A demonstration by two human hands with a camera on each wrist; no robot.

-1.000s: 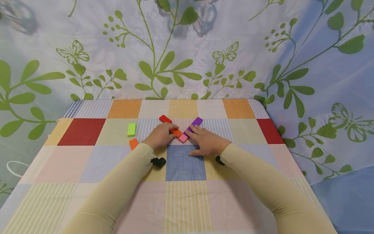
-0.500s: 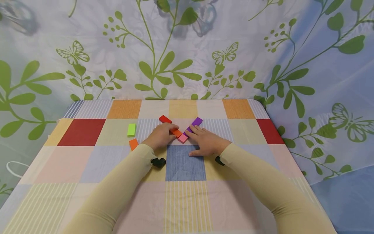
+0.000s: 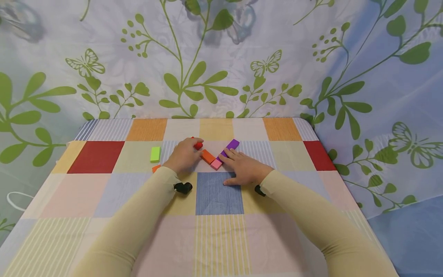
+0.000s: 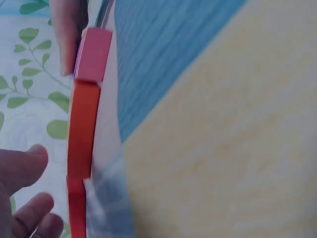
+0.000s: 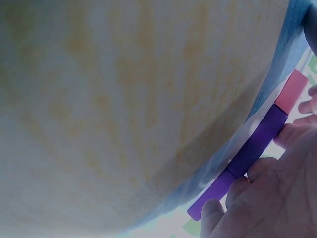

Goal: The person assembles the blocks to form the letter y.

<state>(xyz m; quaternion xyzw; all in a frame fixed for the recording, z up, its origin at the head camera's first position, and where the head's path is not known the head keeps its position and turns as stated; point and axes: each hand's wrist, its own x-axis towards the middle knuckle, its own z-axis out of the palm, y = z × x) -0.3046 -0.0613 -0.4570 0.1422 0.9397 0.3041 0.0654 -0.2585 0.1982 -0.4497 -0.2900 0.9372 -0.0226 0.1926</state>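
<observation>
We had our left hand (image 3: 184, 157), thumb and fingers apart, at the red block (image 3: 198, 146); our straight-fingered right hand (image 3: 246, 167) rested on two purple blocks (image 5: 257, 141).
A pink block (image 3: 216, 164) joined that row to an orange block (image 3: 207, 156); a lime-green block (image 3: 155, 154) lay leftward on our worktop (image 3: 219, 246).

V of blocks (image 3: 216, 164) on tablecloth (image 3: 219, 194), loose blocks (image 3: 155, 154) left, curtain (image 3: 138, 73) behind
</observation>
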